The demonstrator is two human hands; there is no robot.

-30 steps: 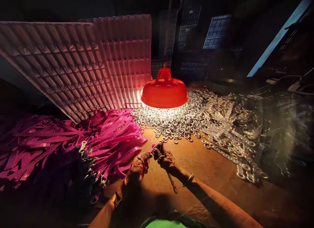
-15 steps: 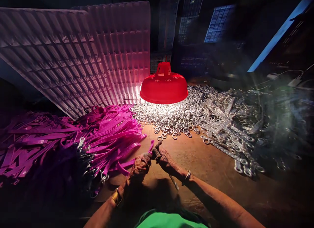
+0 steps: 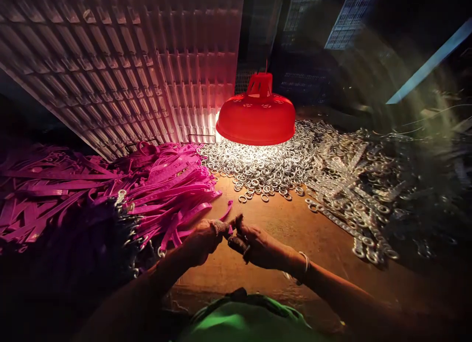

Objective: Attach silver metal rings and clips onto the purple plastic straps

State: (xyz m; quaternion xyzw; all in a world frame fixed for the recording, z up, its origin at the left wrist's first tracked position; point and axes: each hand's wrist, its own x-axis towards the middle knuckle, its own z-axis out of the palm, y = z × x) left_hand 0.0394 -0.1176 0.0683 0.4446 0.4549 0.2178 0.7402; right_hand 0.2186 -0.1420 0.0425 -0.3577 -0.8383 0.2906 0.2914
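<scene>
My left hand [image 3: 201, 240] and my right hand [image 3: 254, 242] meet over the brown table [image 3: 280, 234], just in front of me. Both are pinched closed, with cloth wraps on the fingertips. Between them they grip the end of a pink plastic strap [image 3: 227, 212], whose tip sticks up toward the lamp. What else sits in the pinch is too small to make out. A pile of pink straps [image 3: 162, 189] lies right beside my left hand.
A red lamp shade [image 3: 256, 117] hangs low over a heap of metal rings [image 3: 261, 167]. Chains of linked rings [image 3: 350, 194] spread to the right. Ribbed plastic trays [image 3: 121, 71] lean at the back left. Dark crates stand behind.
The view has tilted down and closer. My hands have drawn back toward my body and lower, still pinched together on the strap.
</scene>
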